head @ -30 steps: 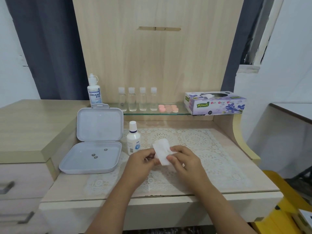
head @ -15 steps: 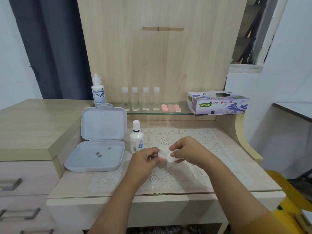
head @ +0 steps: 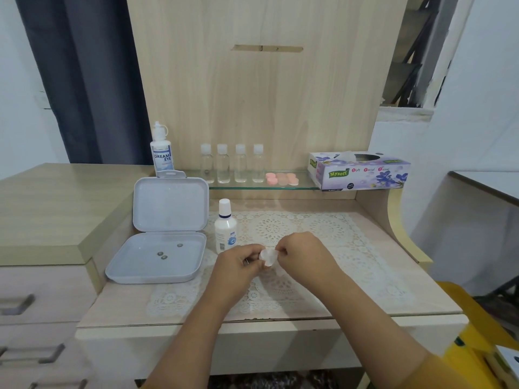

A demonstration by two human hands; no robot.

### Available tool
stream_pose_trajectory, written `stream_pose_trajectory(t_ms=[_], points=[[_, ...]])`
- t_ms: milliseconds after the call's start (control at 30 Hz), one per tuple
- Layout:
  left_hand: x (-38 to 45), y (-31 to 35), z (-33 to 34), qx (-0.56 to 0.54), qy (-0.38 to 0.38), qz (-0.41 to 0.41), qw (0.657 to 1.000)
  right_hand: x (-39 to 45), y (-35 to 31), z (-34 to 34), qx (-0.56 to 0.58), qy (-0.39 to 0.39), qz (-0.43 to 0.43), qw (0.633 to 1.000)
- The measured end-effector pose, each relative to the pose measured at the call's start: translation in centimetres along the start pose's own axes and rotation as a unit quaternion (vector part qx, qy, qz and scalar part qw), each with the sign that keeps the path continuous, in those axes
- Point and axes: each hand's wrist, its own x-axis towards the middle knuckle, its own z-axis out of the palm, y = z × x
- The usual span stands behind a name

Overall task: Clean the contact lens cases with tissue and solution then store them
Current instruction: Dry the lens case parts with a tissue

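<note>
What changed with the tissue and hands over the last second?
The tissue, a flat upright sheet a second ago, is now bunched small between the left hand and right hand, which have closed in around it. The bottle and open box stayed put.

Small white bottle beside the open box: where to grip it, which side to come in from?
Grip the small white bottle round its wide body, below the narrow capped neck. It stands upright, so a sideways pinch probably holds best. Come from the front right: the open box crowds its left, and both hands, left hand and right hand, work just in front.
</note>
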Motion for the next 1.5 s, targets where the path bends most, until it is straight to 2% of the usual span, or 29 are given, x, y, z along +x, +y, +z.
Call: stream_pose_trajectory(t_ms=[67,133,233,300,367,433,500,600,800,900,1000,1067,1100,1267,1367,1500], points=[[0.2,-0.2,0.0,-0.009,0.011,-0.013,1.0,-0.1,0.1,0.4,0.027,0.031,-0.013,0.999],[0.3,-0.4,0.0,-0.011,0.02,-0.023,0.999,-0.4,0.5,0.5,0.109,0.082,-0.001,0.991],[0.3,-0.6,0.1,-0.014,0.017,-0.027,0.999,-0.9,0.7,-0.2,0.236,0.167,0.035,0.957],[0.4,-0.5,0.1,-0.011,0.018,-0.029,0.999,-1.1,0.4,-0.5,0.295,0.166,0.028,0.94],[0.4,-0.5,0.1,0.005,0.024,-0.03,0.999,-1.1,-0.1,-0.3,0.263,0.113,-0.018,0.958],[0.6,-0.8,0.0,0.02,0.029,-0.043,0.998,-1.1,-0.4,0.5,0.135,0.079,-0.087,0.984],[0.7,-1.3,0.0,0.041,0.034,-0.054,0.997,-1.3,-0.5,0.8,0.025,0.072,-0.125,0.989],[0.8,-1.5,0.0,0.05,0.044,-0.059,0.996,-1.5,-0.6,0.3,-0.037,0.07,-0.151,0.985],[0.6,-1.0,0.0,0.041,0.029,-0.02,0.999,-0.4,-0.3,-0.4,-0.034,0.005,-0.159,0.987],[0.3,-1.0,0.0,0.043,0.016,-0.012,0.999,0.0,-0.2,-0.3,0.007,-0.006,-0.142,0.99],[0.3,-0.8,0.0,0.049,0.018,-0.013,0.999,0.1,-0.2,-0.2,0.129,0.003,-0.074,0.989],[0.5,-0.8,0.0,0.023,0.016,-0.02,0.999,-0.2,-0.1,-0.2,0.245,0.047,-0.034,0.968],[0.5,-0.8,0.0,0.001,0.019,-0.03,0.999,-0.3,0.0,-0.2,0.269,0.07,-0.03,0.96],[0.1,-0.2,0.0,-0.035,0.01,-0.027,0.999,0.0,0.2,-0.5,0.239,0.1,-0.008,0.966],[0.2,-0.1,0.0,-0.02,0.017,-0.031,0.999,-0.1,0.0,-1.2,0.24,0.109,-0.004,0.965],[0.2,0.0,0.0,0.004,0.029,-0.035,0.999,-0.5,-0.7,-1.6,0.156,0.054,-0.031,0.986]])
